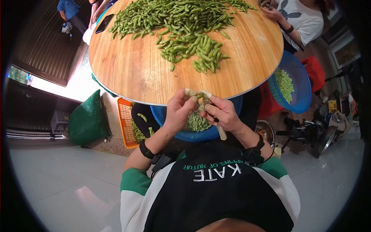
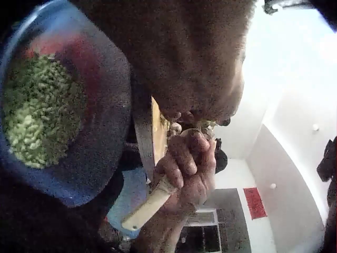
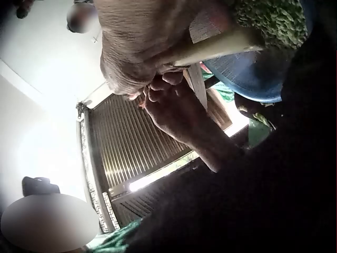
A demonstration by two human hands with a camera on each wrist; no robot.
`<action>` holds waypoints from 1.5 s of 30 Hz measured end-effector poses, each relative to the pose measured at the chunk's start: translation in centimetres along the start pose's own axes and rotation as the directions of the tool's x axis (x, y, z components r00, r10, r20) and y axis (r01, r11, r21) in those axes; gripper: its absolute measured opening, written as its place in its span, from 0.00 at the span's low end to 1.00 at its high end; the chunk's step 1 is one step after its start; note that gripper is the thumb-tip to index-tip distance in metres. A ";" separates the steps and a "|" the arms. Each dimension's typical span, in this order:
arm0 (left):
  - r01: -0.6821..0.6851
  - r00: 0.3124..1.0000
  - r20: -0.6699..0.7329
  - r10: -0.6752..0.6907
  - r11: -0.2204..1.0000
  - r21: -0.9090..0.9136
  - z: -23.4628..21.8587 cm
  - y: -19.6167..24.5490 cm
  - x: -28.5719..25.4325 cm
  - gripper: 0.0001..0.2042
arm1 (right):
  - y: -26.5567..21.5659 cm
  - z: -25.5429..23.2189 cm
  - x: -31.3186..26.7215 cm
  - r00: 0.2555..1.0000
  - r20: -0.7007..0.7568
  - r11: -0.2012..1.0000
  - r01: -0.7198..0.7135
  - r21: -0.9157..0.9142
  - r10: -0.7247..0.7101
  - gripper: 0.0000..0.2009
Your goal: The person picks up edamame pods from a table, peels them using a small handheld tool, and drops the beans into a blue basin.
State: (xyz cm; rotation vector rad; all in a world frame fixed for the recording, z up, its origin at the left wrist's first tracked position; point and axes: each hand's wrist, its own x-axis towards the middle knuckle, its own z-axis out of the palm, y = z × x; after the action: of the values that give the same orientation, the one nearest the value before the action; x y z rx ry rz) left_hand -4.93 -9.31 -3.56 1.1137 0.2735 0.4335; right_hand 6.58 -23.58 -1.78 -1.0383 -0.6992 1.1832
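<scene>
Over a blue basin [image 1: 181, 136] of shelled green beans [image 1: 198, 122], both hands meet just in front of the table edge. My left hand [image 1: 180, 111] pinches a green soybean pod [image 1: 199, 96] between thumb and forefinger. Curled round a cream handle [image 1: 222, 133], my right hand [image 1: 226, 114] has its thumb and forefinger close beside the pod. The handle [image 2: 150, 208] sticks out below the right fist in the left wrist view; the tool's other end is hidden. Pale coverings [image 1: 190, 92] wrap some fingertips.
A large heap of soybean pods [image 1: 174, 15] lies on the round wooden table [image 1: 127, 69], with a phone [image 1: 104, 23] at its left. An orange crate [image 1: 125, 123] of pods stands left; another blue basin [image 1: 302, 81] of beans stands right. Other people [image 1: 307, 21] are at the table.
</scene>
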 end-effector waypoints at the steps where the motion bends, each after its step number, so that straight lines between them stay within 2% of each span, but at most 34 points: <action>1: -0.038 0.999 -0.005 0.039 0.999 0.039 0.1 0.0 0.0 0.06 | -0.1 0.0 0.0 1.000 -0.002 1.000 0.001 0.000 -0.001 0.20; 5: -0.146 0.989 -0.009 0.149 0.976 0.161 0.5 0.4 -0.5 0.07 | -0.1 0.1 0.0 1.000 0.000 1.000 0.019 -0.016 -0.019 0.21; 7: -0.152 0.988 0.008 0.153 0.979 0.137 0.2 0.2 -0.5 0.07 | 0.2 0.2 -0.1 0.999 -0.008 0.999 0.040 -0.016 -0.041 0.21; 9: -0.158 0.987 0.026 0.156 0.981 0.113 0.2 0.3 -0.4 0.07 | 0.4 0.5 0.0 0.993 -0.057 0.991 0.099 -0.095 -0.105 0.20; 12: -0.176 0.984 0.000 0.180 0.963 0.202 0.5 1.4 0.1 0.05 | 0.1 0.7 0.2 0.987 -0.082 0.983 0.127 -0.129 -0.138 0.21; 13: 0.062 0.997 0.042 -0.059 0.996 -0.062 0.1 2.1 0.4 0.05 | 0.3 0.4 0.2 0.987 -0.082 0.984 0.126 -0.130 -0.137 0.21; 14: 0.305 0.951 0.143 -0.274 0.903 -0.302 -0.1 2.6 0.8 0.05 | 0.6 -0.1 0.2 0.992 -0.030 0.990 0.120 -0.072 -0.122 0.21; 15: 0.401 0.915 0.209 -0.346 0.842 -0.360 -0.1 2.6 1.0 0.05 | 0.6 -0.5 0.2 0.994 0.024 0.994 0.109 -0.015 -0.108 0.21; 16: 0.402 0.914 0.208 -0.348 0.841 -0.362 -0.6 2.3 1.1 0.05 | 0.5 -0.8 0.0 0.994 0.023 0.994 0.106 -0.013 -0.105 0.21; 18: 0.575 0.810 0.412 -0.416 0.699 -0.425 -1.4 1.9 1.3 0.05 | 0.1 -1.0 -0.2 0.993 0.109 0.999 0.038 0.028 -0.041 0.20; 19: 0.574 0.812 0.411 -0.414 0.698 -0.429 -1.4 1.9 1.3 0.05 | -0.1 -1.1 -0.2 0.993 0.110 0.999 0.035 0.026 -0.038 0.20; 21: 0.548 0.836 0.254 -0.486 0.756 -0.358 -1.0 2.1 1.3 0.05 | -0.2 -0.9 0.0 0.998 0.002 0.997 -0.058 0.058 0.058 0.19; 22: 0.549 0.836 0.255 -0.486 0.757 -0.354 -0.7 1.8 1.3 0.05 | -0.2 -0.8 0.1 0.999 0.000 0.997 -0.053 0.059 0.053 0.19; 23: 0.276 0.960 0.071 -0.271 0.958 -0.081 -0.1 1.2 0.9 0.05 | 0.0 -0.6 0.1 0.997 -0.023 0.983 -0.074 0.171 0.079 0.17; 24: -0.014 0.999 -0.029 0.022 0.970 0.243 0.2 0.7 0.6 0.06 | 0.1 -0.6 0.1 0.993 -0.041 0.956 -0.092 0.279 0.107 0.16; 25: -0.201 0.978 0.034 0.207 0.878 0.434 0.1 0.6 0.3 0.09 | 0.1 -0.7 0.2 0.993 -0.041 0.956 -0.091 0.279 0.106 0.16; 26: -0.197 0.979 0.032 0.203 0.879 0.434 -0.1 0.6 0.4 0.09 | 0.3 -0.7 0.1 0.991 -0.008 0.918 -0.124 0.377 0.137 0.15; 27: -0.433 0.885 0.195 0.423 0.591 0.681 -0.4 0.9 0.4 0.11 | 0.5 -0.7 0.0 0.986 0.027 0.868 -0.157 0.471 0.164 0.14; 28: -0.586 0.729 0.416 0.544 0.181 0.790 -0.5 1.2 0.6 0.13 | 0.6 -0.6 0.1 0.987 0.026 0.868 -0.155 0.472 0.161 0.14; 29: -0.592 0.680 0.451 0.579 0.071 0.803 -0.1 1.3 0.7 0.16 | 0.8 -0.6 0.0 0.983 0.021 0.844 -0.166 0.509 0.181 0.13; 31: -0.595 0.674 0.466 0.573 0.046 0.803 0.0 1.5 0.7 0.14 | 1.1 -0.6 -0.2 0.979 0.014 0.816 -0.178 0.550 0.204 0.13; 33: -0.598 0.663 0.484 0.570 0.014 0.802 -0.3 1.7 0.7 0.12 | 1.2 -0.9 -0.1 0.973 0.078 0.751 -0.217 0.623 0.216 0.15; 34: -0.544 0.788 0.361 0.499 0.289 0.788 -0.6 1.6 0.6 0.10 | 1.1 -0.9 -0.1 0.973 0.077 0.752 -0.216 0.623 0.216 0.15; 35: -0.435 0.890 0.252 0.380 0.538 0.722 -0.9 1.4 0.4 0.08 | 1.1 -0.8 -0.2 0.974 0.072 0.763 -0.214 0.610 0.215 0.16; 36: -0.434 0.890 0.252 0.380 0.538 0.722 -1.0 1.2 0.4 0.08 | 1.1 -0.8 -0.2 0.974 0.068 0.774 -0.212 0.597 0.214 0.17; 37: -0.284 0.957 0.140 0.255 0.715 0.639 -1.1 1.1 0.4 0.06 | 1.0 -0.7 -0.2 0.975 0.069 0.774 -0.212 0.597 0.213 0.17; 38: -0.115 0.993 0.049 0.105 0.846 0.520 -1.2 1.0 0.5 0.05 | 0.8 -0.6 -0.2 0.980 0.054 0.807 -0.190 0.560 0.193 0.18; 39: -0.116 0.993 0.049 0.106 0.846 0.521 -1.0 1.2 0.6 0.05 | 0.6 -0.5 -0.2 0.984 0.039 0.836 -0.167 0.522 0.172 0.19; 40: 0.078 0.996 -0.058 -0.063 0.947 0.311 -0.5 1.3 0.7 0.05 | 0.6 -0.6 -0.2 0.984 0.038 0.836 -0.166 0.523 0.172 0.19; 41: 0.258 0.961 -0.123 -0.249 0.964 0.067 -0.2 1.4 0.7 0.06 | 0.5 -0.7 -0.1 0.987 0.008 0.885 -0.148 0.442 0.161 0.19; 42: 0.257 0.961 -0.124 -0.248 0.964 0.066 -0.1 1.3 0.7 0.06 | 0.4 -0.8 -0.1 0.989 -0.017 0.926 -0.131 0.354 0.147 0.18; 45: 0.216 0.975 -0.086 -0.207 0.971 0.104 -0.3 1.0 0.3 0.07 | 0.3 -0.8 -0.3 0.987 -0.050 0.947 -0.134 0.293 0.155 0.17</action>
State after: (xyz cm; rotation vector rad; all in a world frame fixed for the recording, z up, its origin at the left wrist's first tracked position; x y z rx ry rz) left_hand -4.96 -8.59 -2.78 1.1663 0.4830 0.2723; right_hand 7.09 -24.12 -2.32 -0.8915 -0.3826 1.3237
